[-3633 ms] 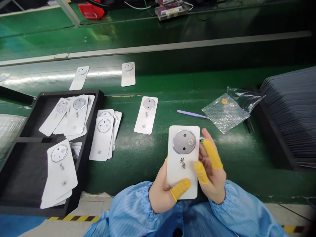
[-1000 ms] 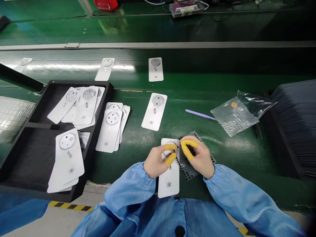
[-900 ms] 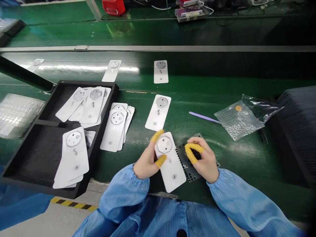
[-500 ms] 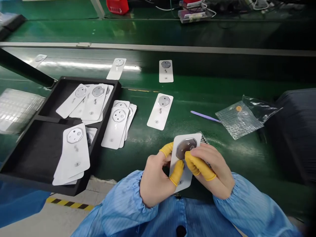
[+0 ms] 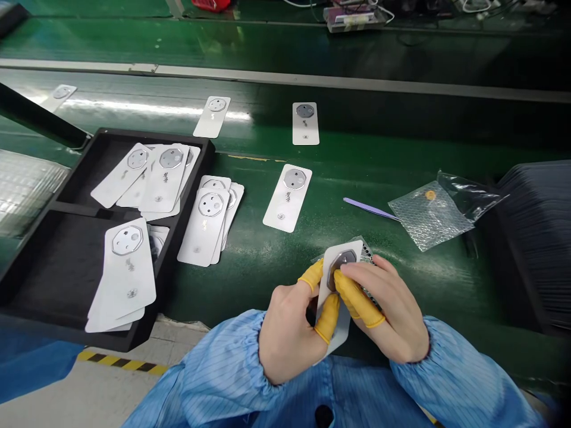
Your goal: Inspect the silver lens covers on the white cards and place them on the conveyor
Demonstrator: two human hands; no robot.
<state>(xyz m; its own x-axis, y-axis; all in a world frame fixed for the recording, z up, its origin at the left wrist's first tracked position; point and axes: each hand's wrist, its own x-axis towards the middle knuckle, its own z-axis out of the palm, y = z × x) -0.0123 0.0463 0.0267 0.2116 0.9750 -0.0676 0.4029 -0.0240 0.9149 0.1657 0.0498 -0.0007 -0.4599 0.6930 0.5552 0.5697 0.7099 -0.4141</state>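
The plate [image 5: 343, 252] was held upright, just above the near edge of the bench [image 5: 276, 267], over a perforated sheet [image 5: 368, 254] that was mostly hidden by the hands. It was pinched at its left edge by the left hand [image 5: 289, 321], with the capped thumb [image 5: 328, 318] laid on the front and the capped forefinger [image 5: 311, 274] hooked round the back. The fingers of the right hand [image 5: 392, 315] were closed together, and two capped fingertips [image 5: 357, 297] were pressed on the octagon near the plate's top. Whether anything small was caught between them could not be told.

The grip was judged a thin one. Only an edge was held, so a hard push on the octagon could have twisted the plate out of the pinch and dropped it on the sheet or off the bench edge. A push made off-centre could have bent the thin plate. Bare skin of the uncapped fingers lay close to the face, so a smear could have been left there. Anything small let slip at the octagon could have been lost through the sheet's holes or on the dark green surface.

Other plates lay well apart: one loose [image 5: 286, 198], a stack [image 5: 207, 223] beside the tray [image 5: 57, 261], more inside it. Tweezers [image 5: 368, 208] and a bag [image 5: 428, 217] lay beyond the right hand, untouched.
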